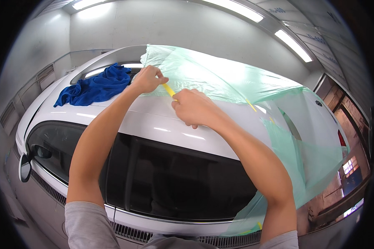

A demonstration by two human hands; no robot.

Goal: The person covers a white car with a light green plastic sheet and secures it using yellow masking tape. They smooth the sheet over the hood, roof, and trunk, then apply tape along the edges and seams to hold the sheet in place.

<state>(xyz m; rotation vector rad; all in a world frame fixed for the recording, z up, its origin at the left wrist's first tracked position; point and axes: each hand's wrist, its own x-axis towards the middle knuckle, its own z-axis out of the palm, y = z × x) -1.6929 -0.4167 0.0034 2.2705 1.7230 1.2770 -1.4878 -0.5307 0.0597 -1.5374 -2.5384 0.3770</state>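
Over the roof of a white car (145,118), a short strip of yellow masking tape (168,89) stretches between my two hands. Its far end is pinched in the fingers of my left hand (150,79), beside the edge of a thin green plastic film (187,62). My right hand (194,106) is closed on the nearer end, low over the roof; whether a roll sits inside it is hidden. The film spreads over the far part of the roof and down the car's rear. A blue cloth (97,86) lies crumpled on the roof, left of my left hand.
Dark side windows (183,178) face me below the roof edge. The side mirror (25,168) juts out at the left. More film (295,162) hangs over the rear side, with yellow tape bits (252,106) near it. Floor grating (131,232) runs along the car.
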